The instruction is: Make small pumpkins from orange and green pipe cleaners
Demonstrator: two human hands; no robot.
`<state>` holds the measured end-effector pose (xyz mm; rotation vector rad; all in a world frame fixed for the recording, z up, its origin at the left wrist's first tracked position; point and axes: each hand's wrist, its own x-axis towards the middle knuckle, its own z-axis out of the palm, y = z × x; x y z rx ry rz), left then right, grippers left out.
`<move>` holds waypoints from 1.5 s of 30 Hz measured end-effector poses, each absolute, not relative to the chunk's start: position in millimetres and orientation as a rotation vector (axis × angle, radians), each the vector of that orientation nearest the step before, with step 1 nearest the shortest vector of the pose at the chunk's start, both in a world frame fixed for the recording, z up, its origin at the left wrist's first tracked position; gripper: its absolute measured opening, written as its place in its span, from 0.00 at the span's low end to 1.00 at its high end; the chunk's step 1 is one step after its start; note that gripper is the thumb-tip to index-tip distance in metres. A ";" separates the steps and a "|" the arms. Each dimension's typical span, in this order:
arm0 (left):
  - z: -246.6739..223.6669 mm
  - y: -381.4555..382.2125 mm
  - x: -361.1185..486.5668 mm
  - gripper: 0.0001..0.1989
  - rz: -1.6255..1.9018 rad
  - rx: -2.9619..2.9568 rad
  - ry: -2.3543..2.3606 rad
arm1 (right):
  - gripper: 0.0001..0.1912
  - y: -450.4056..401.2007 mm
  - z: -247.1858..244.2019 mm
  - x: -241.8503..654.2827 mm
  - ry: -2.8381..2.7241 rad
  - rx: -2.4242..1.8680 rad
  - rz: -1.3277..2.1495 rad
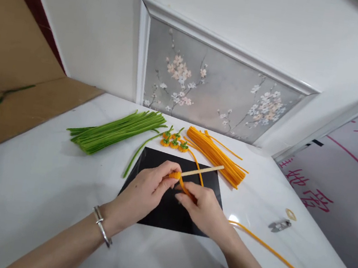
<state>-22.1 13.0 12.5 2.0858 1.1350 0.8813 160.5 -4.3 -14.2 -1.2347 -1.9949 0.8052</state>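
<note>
My left hand is closed on a thin wooden stick, which points up to the right. Around the stick, at my left fingertips, an orange pipe cleaner is wound into a short coil. Its free length runs into my right hand, whose thumb and fingers pinch it. Both hands are above a black mat. Just beyond the mat sit several small orange pieces with green tops, made of pipe cleaner.
A bundle of green pipe cleaners lies at the back left, an orange bundle at the back right. One loose orange pipe cleaner, thread snips and a pale ring lie to the right. Cardboard covers the left side.
</note>
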 end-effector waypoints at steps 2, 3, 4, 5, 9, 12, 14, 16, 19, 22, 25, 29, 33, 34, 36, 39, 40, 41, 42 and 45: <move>12.0 14.7 -24.7 0.09 0.913 2.129 1.155 | 0.09 -10.6 -10.0 161.5 -2.182 -1.338 0.519; 11.8 15.2 -25.5 0.09 0.925 2.150 1.155 | 0.10 -14.0 -8.0 161.8 -2.244 -1.355 0.385; 11.5 15.5 -26.0 0.09 0.933 2.171 1.154 | 0.11 -17.4 -6.1 161.9 -2.293 -1.354 0.263; 11.1 15.8 -26.2 0.09 0.941 2.190 1.152 | 0.12 -20.3 -4.1 162.0 -2.327 -1.335 0.152; 7.7 18.0 -25.4 0.09 0.941 2.256 1.143 | 0.14 -26.9 4.3 163.9 -2.338 -1.228 -0.166; 2.5 20.0 -25.9 0.09 0.899 2.333 1.121 | 0.14 -25.5 12.4 168.4 -2.316 -1.163 -0.286; -1.0 20.7 -27.1 0.09 0.818 2.412 1.077 | 0.12 -21.9 18.3 173.2 -2.306 -1.121 -0.346; -3.0 20.8 -28.1 0.09 0.734 2.490 1.032 | 0.11 -16.6 23.5 179.0 -2.283 -1.110 -0.396; -2.2 20.8 -27.4 0.10 0.670 2.572 0.991 | 0.11 -8.0 28.4 187.8 -2.234 -1.132 -0.401; 0.9 19.8 -24.6 0.09 0.626 2.628 0.890 | 0.12 -0.6 29.1 195.5 -2.224 -1.160 -0.288; 2.9 17.5 -22.2 0.09 0.625 2.651 0.755 | 0.12 6.8 26.3 202.6 -2.237 -1.185 -0.030; 2.7 14.8 -22.7 0.09 0.715 2.594 0.775 | 0.11 17.5 18.2 210.4 -2.265 -1.210 0.301; 1.8 14.9 -25.0 0.14 0.792 2.538 0.834 | 0.12 19.6 10.7 211.4 -2.334 -1.211 0.410; 1.9 15.2 -25.4 0.16 0.808 2.527 0.842 | 0.12 18.1 9.6 210.5 -2.344 -1.209 0.436; 2.4 15.6 -25.8 0.18 0.841 2.511 0.855 | 0.13 13.9 8.2 208.1 -2.343 -1.215 0.480; 3.4 16.4 -25.8 0.17 0.901 2.511 0.845 | 0.13 8.5 5.4 203.5 -2.346 -1.242 0.472; 3.5 16.8 -25.8 0.17 0.919 2.512 0.841 | 0.13 7.1 4.3 201.7 -2.363 -1.252 0.457; 3.4 17.3 -25.8 0.17 0.932 2.513 0.839 | 0.13 5.9 3.2 199.7 -2.388 -1.259 0.436; 3.1 17.8 -25.9 0.17 0.939 2.515 0.845 | 0.12 4.6 2.4 197.5 -2.417 -1.263 0.407; 1.9 19.2 -26.3 0.18 0.937 2.530 0.890 | 0.11 -0.2 3.1 190.1 -2.510 -1.288 0.302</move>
